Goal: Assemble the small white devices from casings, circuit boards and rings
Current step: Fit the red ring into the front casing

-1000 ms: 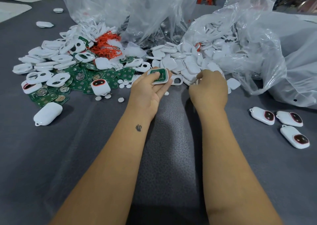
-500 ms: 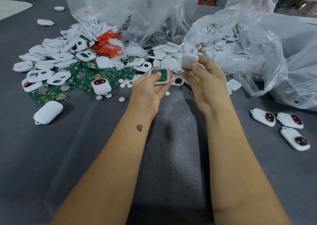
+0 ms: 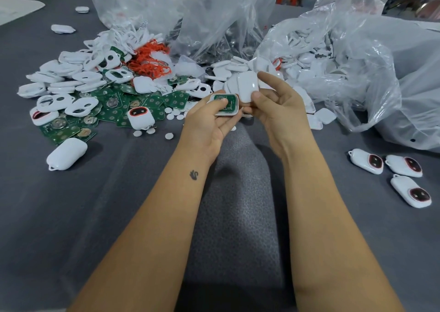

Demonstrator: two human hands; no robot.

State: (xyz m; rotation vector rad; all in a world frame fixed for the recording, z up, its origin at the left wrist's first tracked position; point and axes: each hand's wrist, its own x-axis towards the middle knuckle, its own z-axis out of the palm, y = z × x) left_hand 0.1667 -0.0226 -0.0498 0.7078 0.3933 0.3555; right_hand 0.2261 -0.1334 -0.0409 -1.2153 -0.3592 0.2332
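your grey cloth-covered table (image 3: 71, 216) runs under everything, and the crumpled clear plastic bags (image 3: 357, 62) stand along its far side, the right one spilling plain white casing backs (image 3: 309, 57). left of centre lies the big loose heap of white casing fronts with oval cut-outs (image 3: 78, 78), with the square green circuit boards (image 3: 112, 114) spread beneath and in front of it and a tangle of orange-red rings (image 3: 150, 62) behind. your left hand (image 3: 209, 126) is raised just above the table near that heap, its grip clamped on a white casing half with a green circuit board seated in it (image 3: 226, 104), thumb pressing on the board's face and fingers curled beneath. your right hand (image 3: 276, 112) is just beside it, its grip pinched on a smooth white casing back (image 3: 247, 85), thumb at the lower edge and forefinger at the top, the piece tilted upright and close to the board-filled half, whether touching i cannot tell. three finished white devices with dark red-rimmed windows (image 3: 390, 173) lie together on the table well to your right. a closed white casing (image 3: 66, 153) lies alone at the near left, and another device with a dark window (image 3: 140, 117) stands at the front edge of the boards. small white round discs (image 3: 169, 135) are scattered near your left hand.
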